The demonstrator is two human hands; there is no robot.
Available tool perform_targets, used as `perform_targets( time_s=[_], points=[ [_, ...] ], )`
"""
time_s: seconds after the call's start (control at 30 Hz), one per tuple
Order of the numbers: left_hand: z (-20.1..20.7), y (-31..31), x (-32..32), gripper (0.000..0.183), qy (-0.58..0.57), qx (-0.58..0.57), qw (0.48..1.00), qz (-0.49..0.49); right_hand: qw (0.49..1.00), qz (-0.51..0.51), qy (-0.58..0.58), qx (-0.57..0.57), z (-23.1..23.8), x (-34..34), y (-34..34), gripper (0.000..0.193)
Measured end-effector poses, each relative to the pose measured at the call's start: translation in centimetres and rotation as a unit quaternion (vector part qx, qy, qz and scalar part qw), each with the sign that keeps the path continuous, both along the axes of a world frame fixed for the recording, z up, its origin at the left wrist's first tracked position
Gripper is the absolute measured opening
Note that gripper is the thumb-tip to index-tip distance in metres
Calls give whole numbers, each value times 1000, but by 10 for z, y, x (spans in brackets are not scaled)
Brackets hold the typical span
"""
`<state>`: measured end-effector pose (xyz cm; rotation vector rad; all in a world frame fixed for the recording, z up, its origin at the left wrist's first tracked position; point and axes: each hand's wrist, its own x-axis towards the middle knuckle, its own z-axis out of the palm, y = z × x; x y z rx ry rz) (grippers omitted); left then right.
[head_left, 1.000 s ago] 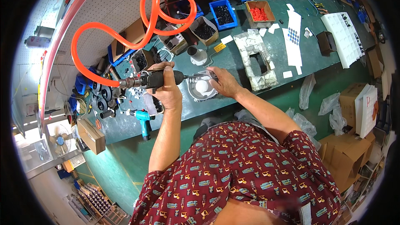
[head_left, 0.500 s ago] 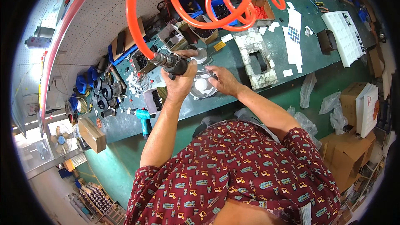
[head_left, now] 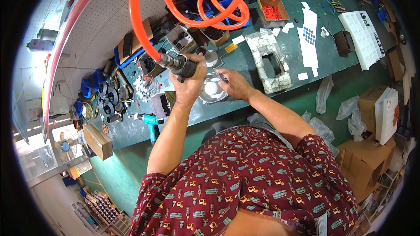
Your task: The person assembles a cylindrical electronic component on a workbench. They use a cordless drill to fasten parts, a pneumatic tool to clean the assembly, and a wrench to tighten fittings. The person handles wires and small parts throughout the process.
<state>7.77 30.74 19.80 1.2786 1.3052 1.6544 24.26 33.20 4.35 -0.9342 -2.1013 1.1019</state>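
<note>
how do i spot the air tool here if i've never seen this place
Find the green workbench, then follow the coiled orange hose down to the person's left hand. The pneumatic driver is in that grip, dark-bodied with a silvery coupling. Unlike the teal cordless drill lying on the bench nearby, it has a hose joined to it.

Pegboard [head_left: 98,28], a parts box [head_left: 276,26] and teal drill [head_left: 151,126] mark a workshop.
</note>
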Motion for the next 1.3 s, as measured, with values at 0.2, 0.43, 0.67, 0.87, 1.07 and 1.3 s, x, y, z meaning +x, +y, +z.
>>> perform_targets(
  time_s=[0.2, 0.43, 0.67, 0.87, 1.07, 1.3],
  points=[
    [11, -18, 2, 16, 11, 33, 997, 75, 1000, -10, -22, 3, -1, 0, -5, 48],
    [6, -88, -10, 30, -2, 13, 995, 96, 1000, -22, -7, -16, -5, -1, -5, 47],
    [-13, -100, 2, 30, -36, 50, 987, 147, 1000, -25, -5, -17, -2, -2, -5, 46],
    [-20, -104, -1, 29, -47, 73, 990, 114, 1000, -25, -10, -16, -1, -2, -5, 46],
    [-11, -110, 12, 32, 7, -4, 999, 43, 1000, -27, 13, -8, -14, -1, -4, 46],
    [-26, -112, 8, 28, 34, -9, 999, 27, 998, -21, 57, 29, -3, -4, -4, 46]
  ],
)
